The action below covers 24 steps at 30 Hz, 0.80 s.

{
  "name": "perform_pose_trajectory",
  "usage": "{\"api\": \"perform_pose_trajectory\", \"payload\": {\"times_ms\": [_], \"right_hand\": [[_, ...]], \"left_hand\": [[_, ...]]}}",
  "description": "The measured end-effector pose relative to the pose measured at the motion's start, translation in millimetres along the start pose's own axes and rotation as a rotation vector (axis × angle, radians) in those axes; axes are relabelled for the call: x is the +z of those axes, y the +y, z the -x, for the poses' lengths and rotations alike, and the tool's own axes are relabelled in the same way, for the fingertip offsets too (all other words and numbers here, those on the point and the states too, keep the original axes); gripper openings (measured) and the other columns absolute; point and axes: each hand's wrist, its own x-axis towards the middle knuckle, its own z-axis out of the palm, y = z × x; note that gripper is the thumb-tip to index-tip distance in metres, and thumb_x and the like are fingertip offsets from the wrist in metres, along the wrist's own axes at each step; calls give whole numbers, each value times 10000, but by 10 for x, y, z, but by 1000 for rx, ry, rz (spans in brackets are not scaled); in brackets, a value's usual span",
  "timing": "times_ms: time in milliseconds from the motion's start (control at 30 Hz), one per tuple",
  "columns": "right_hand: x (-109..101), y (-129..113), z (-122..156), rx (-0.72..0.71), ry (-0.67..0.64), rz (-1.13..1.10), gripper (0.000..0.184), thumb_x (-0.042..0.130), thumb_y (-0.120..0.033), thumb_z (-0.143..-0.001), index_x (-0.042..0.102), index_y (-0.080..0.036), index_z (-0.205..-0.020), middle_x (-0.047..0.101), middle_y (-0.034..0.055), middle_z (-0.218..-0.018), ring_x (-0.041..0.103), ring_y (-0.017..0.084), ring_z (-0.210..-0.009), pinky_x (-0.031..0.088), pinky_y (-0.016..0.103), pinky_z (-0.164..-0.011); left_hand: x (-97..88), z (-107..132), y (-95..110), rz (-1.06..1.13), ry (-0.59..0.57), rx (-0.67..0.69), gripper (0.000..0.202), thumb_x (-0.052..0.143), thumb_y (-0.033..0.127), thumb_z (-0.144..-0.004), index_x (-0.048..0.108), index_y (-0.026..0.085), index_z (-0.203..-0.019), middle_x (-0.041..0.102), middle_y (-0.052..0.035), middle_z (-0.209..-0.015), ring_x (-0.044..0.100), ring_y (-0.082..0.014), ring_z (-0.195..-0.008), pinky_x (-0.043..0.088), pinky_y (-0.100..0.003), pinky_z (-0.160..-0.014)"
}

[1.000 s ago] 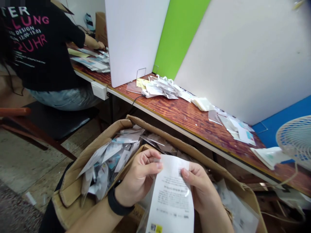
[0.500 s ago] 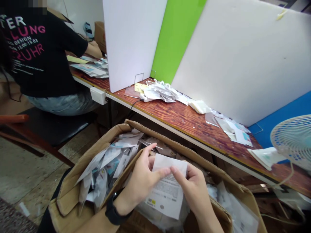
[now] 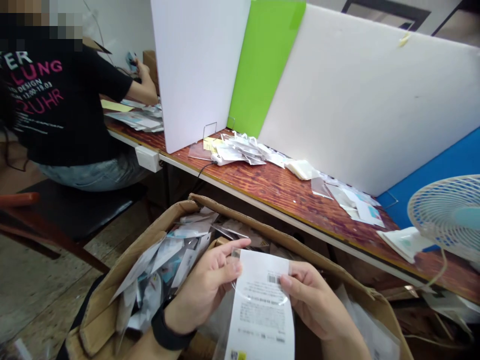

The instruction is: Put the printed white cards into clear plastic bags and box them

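Observation:
A clear plastic sleeve with a white printed card [image 3: 260, 310] inside it stands upright between my hands, over an open cardboard box [image 3: 112, 285]. My left hand [image 3: 208, 285], with a black band on its wrist, pinches the sleeve's top left edge. At the sleeve's right edge, near a barcode, my right hand [image 3: 313, 300] grips it with thumb and fingers. The box is full of several similar packets [image 3: 165, 255] in clear sleeves.
A wooden table [image 3: 285, 187] runs behind the box, with piles of packets [image 3: 243, 150] and white, green and blue divider boards [image 3: 348, 95]. A small fan [image 3: 446, 217] stands at the right. At the left, a person in a black shirt [image 3: 48, 100] sits working.
The card was lowered flat toward the box half a second ago; now it is raised upright again between both hands. The view has tilted slightly up and left.

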Motion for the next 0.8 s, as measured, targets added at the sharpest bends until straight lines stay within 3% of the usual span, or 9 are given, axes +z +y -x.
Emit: {"api": "perform_pose_trajectory", "payload": {"times_ms": [100, 167, 267, 333, 400, 500, 600, 700, 800], "right_hand": [[-37, 1, 35, -41, -39, -12, 264, 662, -303, -779, 719, -108, -949, 719, 101, -713, 679, 199, -665, 512, 296, -645], [-79, 9, 49, -106, -3, -11, 230, 652, -290, -790, 722, -122, -931, 717, 89, -693, 671, 174, -631, 507, 259, -606], [-195, 7, 69, -414, 273, -60, 149, 651, -273, -790, 721, -181, -883, 735, 64, -769, 679, 156, -692, 521, 235, -653], [-290, -3, 89, -704, 535, -46, 125, 645, -290, -793, 713, -231, -879, 741, 41, -860, 684, 174, -807, 528, 270, -758], [-368, -16, 107, -827, 667, 155, 170, 616, -316, -812, 704, -254, -943, 722, 47, -995, 650, 215, -965, 490, 347, -890], [-416, -23, 103, -687, 640, 655, 295, 547, -352, -852, 652, -246, -1106, 609, 77, -1239, 507, 267, -1193, 345, 463, -1046], [-399, 8, 38, -600, 687, 936, 365, 436, -383, -900, 586, -242, -1201, 555, 82, -1303, 459, 260, -1242, 302, 507, -1070], [-367, 56, -98, -561, 704, 1103, 376, 403, -383, -909, 588, -210, -1187, 578, 104, -1269, 502, 254, -1202, 361, 495, -1040], [-340, 45, -335, -513, 619, 1289, 370, 406, -362, -906, 596, -178, -1165, 561, 123, -1280, 506, 246, -1196, 397, 449, -1025]], "left_hand": [[-19, 44, -3, -8, -90, -6, 443, 591, 176, -820, 500, 134, -1252, 714, -58, -753, 658, -140, -690, 494, -224, -663], [-48, 58, -10, -33, -123, 24, 488, 550, 220, -849, 432, 182, -1321, 723, -87, -924, 668, -187, -862, 505, -282, -782], [-116, 32, -16, -220, -5, 229, 516, 467, 327, -887, 339, 239, -1379, 654, -96, -1172, 562, -231, -1136, 405, -385, -1004], [-172, -13, -30, -548, 148, 365, 460, 426, 351, -902, 388, 262, -1352, 590, -73, -1275, 480, -227, -1231, 312, -411, -1083], [-232, -69, -63, -951, 236, 471, 408, 425, 311, -901, 453, 281, -1307, 535, -43, -1337, 438, -223, -1267, 299, -418, -1096], [-309, -154, -140, -1445, 224, 750, 412, 454, 216, -869, 485, 251, -1279, 535, -52, -1334, 441, -246, -1263, 340, -470, -1068], [-328, -215, -201, -1738, 138, 950, 391, 476, 138, -827, 547, 215, -1204, 660, -69, -1153, 563, -270, -1116, 388, -549, -1000], [-268, -236, -202, -1785, 130, 942, 346, 446, 92, -803, 619, 217, -1075, 708, -41, -941, 626, -247, -920, 444, -553, -915], [-184, -242, -151, -1753, 148, 850, 284, 427, 81, -784, 649, 200, -915, 691, -33, -846, 618, -224, -826, 450, -533, -894]]}}
